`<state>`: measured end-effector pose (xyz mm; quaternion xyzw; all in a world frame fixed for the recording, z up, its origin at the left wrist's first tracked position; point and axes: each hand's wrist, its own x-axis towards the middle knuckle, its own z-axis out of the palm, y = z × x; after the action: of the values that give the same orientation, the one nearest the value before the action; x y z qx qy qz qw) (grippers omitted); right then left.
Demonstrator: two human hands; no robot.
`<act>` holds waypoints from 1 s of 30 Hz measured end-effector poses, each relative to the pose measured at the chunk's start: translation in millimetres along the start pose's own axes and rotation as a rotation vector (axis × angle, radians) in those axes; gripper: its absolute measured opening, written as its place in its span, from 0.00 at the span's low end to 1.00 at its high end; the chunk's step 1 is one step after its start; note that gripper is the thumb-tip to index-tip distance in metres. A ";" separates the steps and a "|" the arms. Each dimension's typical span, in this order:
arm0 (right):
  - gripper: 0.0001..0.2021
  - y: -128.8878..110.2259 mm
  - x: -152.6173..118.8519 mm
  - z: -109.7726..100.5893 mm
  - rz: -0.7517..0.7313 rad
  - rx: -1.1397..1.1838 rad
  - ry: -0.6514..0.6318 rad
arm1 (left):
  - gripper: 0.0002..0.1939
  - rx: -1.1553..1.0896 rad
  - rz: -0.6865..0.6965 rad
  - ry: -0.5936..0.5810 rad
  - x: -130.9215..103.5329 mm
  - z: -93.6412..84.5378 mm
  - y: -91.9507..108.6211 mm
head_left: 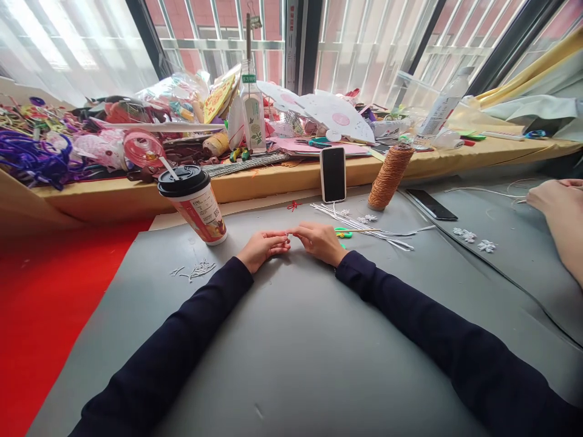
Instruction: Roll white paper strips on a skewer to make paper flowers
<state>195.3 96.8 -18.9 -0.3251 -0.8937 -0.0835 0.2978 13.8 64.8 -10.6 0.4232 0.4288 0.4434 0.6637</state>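
My left hand (pixel 265 249) and my right hand (pixel 321 241) meet fingertip to fingertip above the grey table cover (pixel 291 340). Both are closed in a pinch on something tiny between them, too small to name. A thin wooden stick (pixel 359 230) sticks out to the right from behind my right hand; whether the hand grips it is hidden. Beside that hand lie green-handled scissors (pixel 344 233), partly covered, and a bundle of white cords (pixel 387 238). Left of my left hand are short white cord scraps (pixel 200 268). A red knotted piece (pixel 294 206) lies beyond my fingers.
A lidded paper cup (pixel 195 209) stands at left. Behind are a propped phone (pixel 333 176) and a brown cord spool (pixel 390 177). At right lie another phone (pixel 432 204), white knotted flowers (pixel 486 246) and a black cable (pixel 505 279). Another person's hand (pixel 553 200) holds thin cord. Craft materials crowd the ledge (pixel 273 182).
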 end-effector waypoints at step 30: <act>0.13 -19.4 -4.2 -7.1 0.192 0.186 0.027 | 0.13 0.028 0.226 0.052 -3.1 3.0 -9.0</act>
<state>189.1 77.2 -14.7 -0.3790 -0.8582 0.0241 0.3455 18.0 59.1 -17.6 0.4664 0.4013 0.5202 0.5922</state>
